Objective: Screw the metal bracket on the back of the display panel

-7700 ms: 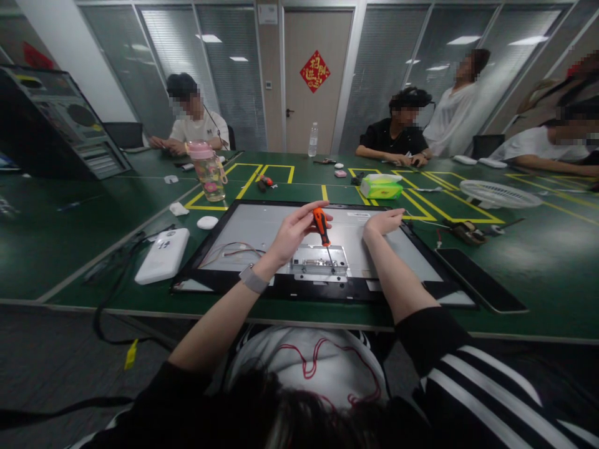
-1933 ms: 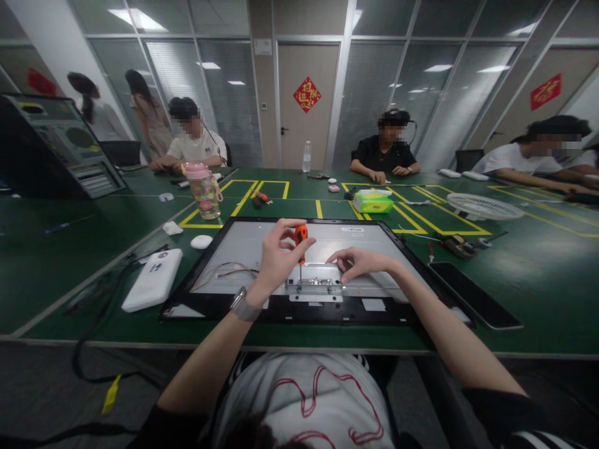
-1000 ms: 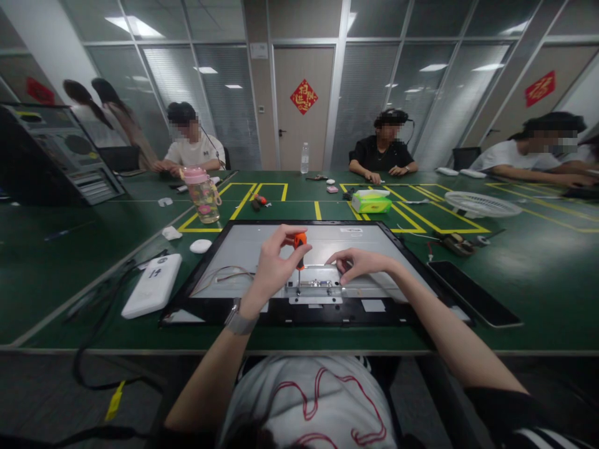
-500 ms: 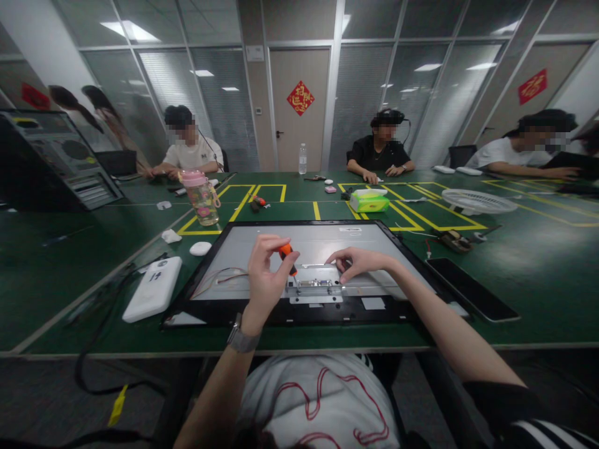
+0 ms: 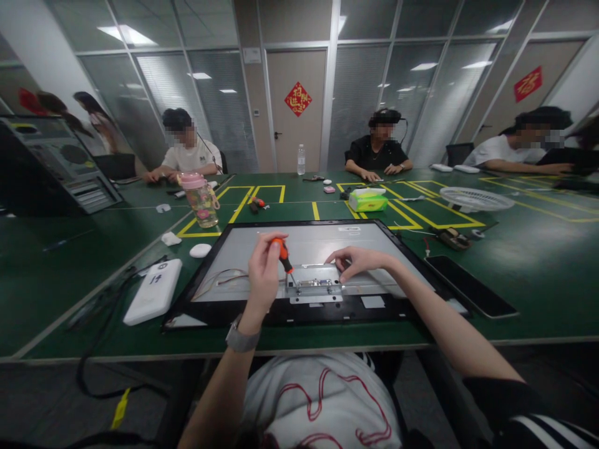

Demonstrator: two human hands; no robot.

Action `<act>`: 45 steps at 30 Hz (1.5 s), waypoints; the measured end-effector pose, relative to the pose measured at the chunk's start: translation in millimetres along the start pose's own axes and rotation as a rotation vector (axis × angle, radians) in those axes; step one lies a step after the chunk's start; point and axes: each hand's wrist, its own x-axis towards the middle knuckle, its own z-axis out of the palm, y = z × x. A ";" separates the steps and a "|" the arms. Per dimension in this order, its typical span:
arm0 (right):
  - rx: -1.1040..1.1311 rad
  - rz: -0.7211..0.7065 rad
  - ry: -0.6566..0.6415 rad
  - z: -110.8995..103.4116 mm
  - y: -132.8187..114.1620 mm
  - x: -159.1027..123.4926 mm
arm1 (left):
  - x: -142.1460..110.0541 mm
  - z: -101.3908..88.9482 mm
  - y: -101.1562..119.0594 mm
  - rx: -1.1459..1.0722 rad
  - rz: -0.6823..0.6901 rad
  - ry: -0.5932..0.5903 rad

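Observation:
My left hand (image 5: 264, 269) is closed around an orange and black screwdriver (image 5: 283, 254). The shaft slants down to the left end of a metal bracket (image 5: 312, 291) that carries a row of connectors. At the bracket's right end, my right hand (image 5: 359, 262) grips its edge between thumb and fingers. Beneath both hands lies a flat display panel (image 5: 234, 240) with a silver back and a black frame. Thin wires (image 5: 219, 274) run over the panel's left side. Whether the screwdriver's tip sits in a screw is too small to tell.
Left of the panel are a white power bank (image 5: 153, 292), a white round case (image 5: 201, 251) and a drink bottle (image 5: 200, 199). A black phone (image 5: 470, 285) lies to the right. Beyond stand a green tissue pack (image 5: 368, 200) and a white fan grille (image 5: 476, 199). Several people sit across the table.
The left hand's fingers have shifted on the screwdriver, baring more of its handle and shaft. The right hand stays at the bracket. The view has shifted slightly.

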 end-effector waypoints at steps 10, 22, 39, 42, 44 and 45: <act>-0.003 -0.002 0.001 -0.1 -0.9 -0.4 | -1.2 0.5 3.4 0.101 0.077 0.070; -0.012 -0.007 0.001 -0.1 0.1 0.0 | -2.9 -0.4 1.5 0.097 0.083 0.064; -0.010 -0.002 0.000 -0.8 -2.6 -1.3 | -2.3 -0.6 0.2 0.074 0.069 0.081; -0.006 0.004 0.002 -0.8 -2.1 -1.0 | -2.3 0.1 2.6 0.175 0.117 0.098; -0.003 0.001 -0.002 -0.8 -1.5 -0.7 | -2.8 0.8 2.8 0.124 0.079 0.095; -0.001 -0.001 -0.006 -0.8 -1.2 -0.6 | -3.1 1.0 2.3 0.075 0.052 0.092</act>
